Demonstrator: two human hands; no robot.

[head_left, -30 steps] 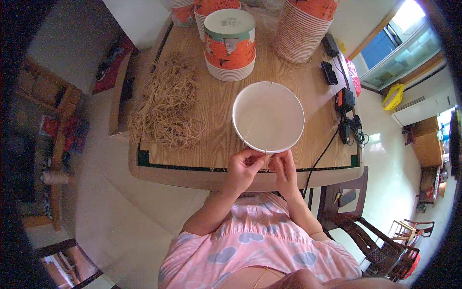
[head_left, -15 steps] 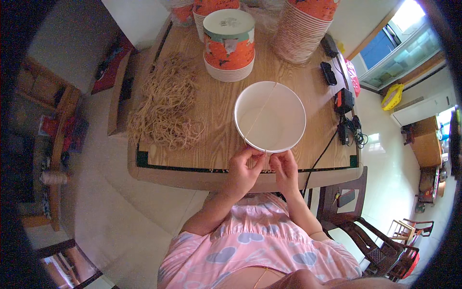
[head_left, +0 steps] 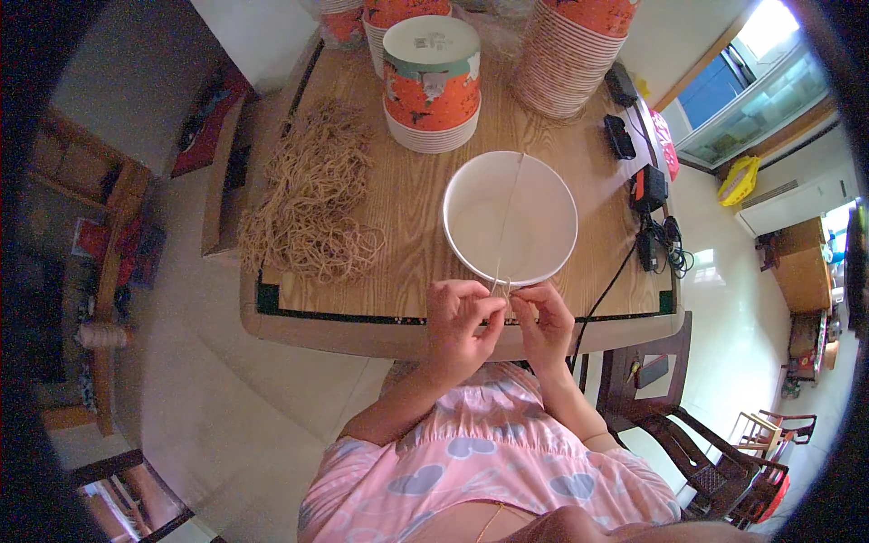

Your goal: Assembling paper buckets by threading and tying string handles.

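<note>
A large white paper bucket (head_left: 480, 213) stands mouth up near the table's front edge. Thin tan twine (head_left: 510, 213) spans its mouth from the far rim to the near rim. Just outside the near rim, my left hand (head_left: 463, 324) pinches the twine between thumb and forefinger. Close beside it, my right hand (head_left: 543, 326) pinches the twine too, and small loops show between the fingertips. Whether a knot has formed there is too small to tell. A loose heap of tan twine pieces (head_left: 312, 199) lies left of the bucket.
Upside-down orange-patterned buckets (head_left: 432, 90) are stacked behind the white one. A taller bucket stack (head_left: 570, 63) rises at the back right. Along the right edge lie a black adapter (head_left: 646, 188) and coiled cables (head_left: 668, 246). A dark wooden chair (head_left: 647, 380) stands at the right.
The twine inside the bucket's mouth has shifted right at its near end. Both hands have drawn slightly down and toward me, and the twine between them now shows loops.
</note>
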